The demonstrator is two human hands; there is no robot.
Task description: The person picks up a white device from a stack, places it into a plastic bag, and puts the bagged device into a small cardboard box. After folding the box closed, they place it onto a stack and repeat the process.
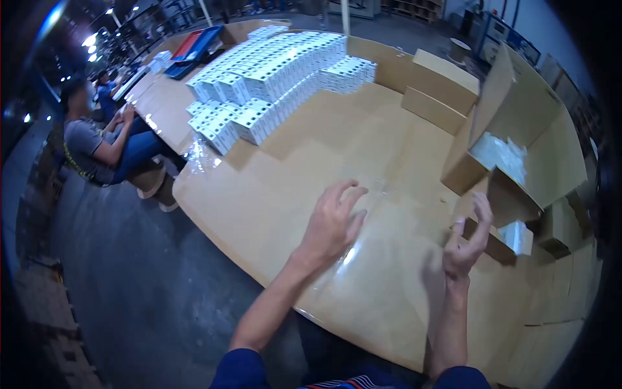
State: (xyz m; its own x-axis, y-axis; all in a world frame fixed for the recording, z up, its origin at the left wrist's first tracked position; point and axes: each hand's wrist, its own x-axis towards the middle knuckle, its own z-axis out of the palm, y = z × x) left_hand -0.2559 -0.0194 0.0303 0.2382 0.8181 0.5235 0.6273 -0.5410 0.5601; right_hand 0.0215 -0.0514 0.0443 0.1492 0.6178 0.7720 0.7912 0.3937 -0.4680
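Observation:
My left hand [334, 219] hovers over the middle of the brown-covered table [259, 201], fingers curved and apart, holding nothing. Off to the right, my right hand [468, 243] is raised with thumb and fingers spread, also with nothing in it. It is nearest to a small open cardboard box [499, 198], which has a white carton [516, 237] at its near end. Behind that stands a larger open cardboard box [528, 107] with clear plastic bags [499, 155] inside. A big stack of small white boxes [272, 78] fills the far left part of the table.
A red tray [187, 47] and a blue tray [202, 48] lie beyond the stack. Long cardboard pieces [440, 91] stand along the far right edge. A seated person [97, 139] is at the table's left side, with another person [105, 91] farther back.

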